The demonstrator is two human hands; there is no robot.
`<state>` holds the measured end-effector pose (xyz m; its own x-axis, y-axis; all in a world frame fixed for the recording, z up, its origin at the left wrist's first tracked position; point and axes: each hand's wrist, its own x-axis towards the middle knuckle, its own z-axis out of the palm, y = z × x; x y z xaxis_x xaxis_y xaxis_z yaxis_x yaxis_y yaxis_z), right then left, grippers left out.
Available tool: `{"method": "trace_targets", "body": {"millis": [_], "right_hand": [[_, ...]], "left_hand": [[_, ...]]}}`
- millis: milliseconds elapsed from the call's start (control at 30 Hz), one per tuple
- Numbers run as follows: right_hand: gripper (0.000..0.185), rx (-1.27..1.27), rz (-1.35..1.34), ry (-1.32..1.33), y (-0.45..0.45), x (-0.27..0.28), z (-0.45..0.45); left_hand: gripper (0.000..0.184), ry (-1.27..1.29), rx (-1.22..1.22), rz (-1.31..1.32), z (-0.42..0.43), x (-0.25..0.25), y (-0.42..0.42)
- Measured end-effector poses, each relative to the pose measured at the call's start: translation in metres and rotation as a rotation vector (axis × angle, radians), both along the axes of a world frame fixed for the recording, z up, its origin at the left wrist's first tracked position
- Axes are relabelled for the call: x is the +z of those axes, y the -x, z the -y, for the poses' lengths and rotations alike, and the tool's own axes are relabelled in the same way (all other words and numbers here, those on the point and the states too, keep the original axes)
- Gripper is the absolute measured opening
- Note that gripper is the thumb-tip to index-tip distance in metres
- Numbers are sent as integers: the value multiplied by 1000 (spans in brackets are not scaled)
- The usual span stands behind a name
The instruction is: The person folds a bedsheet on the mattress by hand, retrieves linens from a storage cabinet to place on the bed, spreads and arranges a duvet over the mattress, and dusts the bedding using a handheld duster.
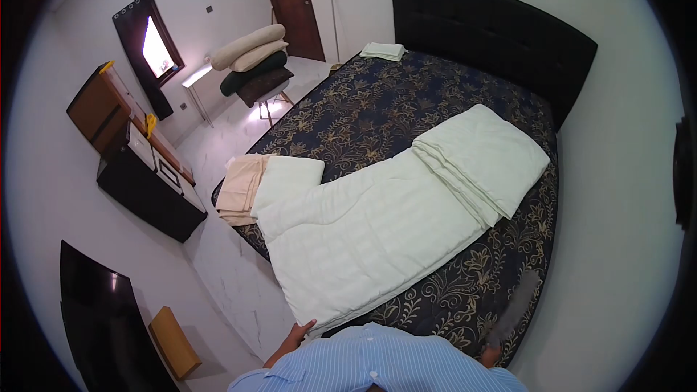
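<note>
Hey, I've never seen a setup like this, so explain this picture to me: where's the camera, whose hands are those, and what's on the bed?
There's no machine here, just a person working with two bare hands. The single picture comes from a camera worn on their head, looking forward and down, so their blue striped shirt shows at the bottom.

On the dark patterned mattress lies a white quilt, folded over at its far end. Beside it are peach folded cloth and, near the headboard, a small white stack.

The left hand touches the quilt's near corner; its grip is partly hidden. The right hand seems to hold something grey and fluffy, perhaps a duster.
</note>
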<state>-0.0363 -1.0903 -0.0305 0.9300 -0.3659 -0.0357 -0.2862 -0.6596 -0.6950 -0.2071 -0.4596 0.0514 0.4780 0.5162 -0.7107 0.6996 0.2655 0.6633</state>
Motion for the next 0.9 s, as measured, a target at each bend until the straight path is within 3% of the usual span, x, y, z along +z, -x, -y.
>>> {"method": "trace_targets", "body": {"millis": [33,200,300,367,433,467,500,567,667,733,833,900], "right_hand": [[21,-17,-5,220,0,-25,11],[26,-56,-323,447,-24,-5,-15],[30,-122,-548,625,-25,36,-81],[35,-63,-481,656,-39,-78,5],[48,44,-363,716,-58,-161,-22],[48,53,-364,721,-55,-152,11],[51,-51,-317,549,-54,-122,4],[58,-249,-225,209,-65,-66,-66],[52,-140,-366,248,-78,6,-88],[49,-90,-440,263,-79,16,-99],[38,-22,-391,91,-85,11,-114],[35,49,-294,156,-77,24,-138]], "left_hand": [[75,-1,12,1,-1,-4,-1],[69,-53,73,126,-5,-5,-3],[63,-165,85,166,-2,28,-29],[51,-438,38,-2,3,58,-42],[45,-570,19,-96,1,75,-56],[46,-565,-52,18,-1,80,-61],[46,-556,-122,133,-1,84,-64],[47,-536,-183,236,5,86,-68],[50,-566,-30,360,16,83,-73],[49,-486,16,388,17,91,-76],[48,-324,104,461,17,109,-86],[46,-158,199,497,16,119,-90]]}}
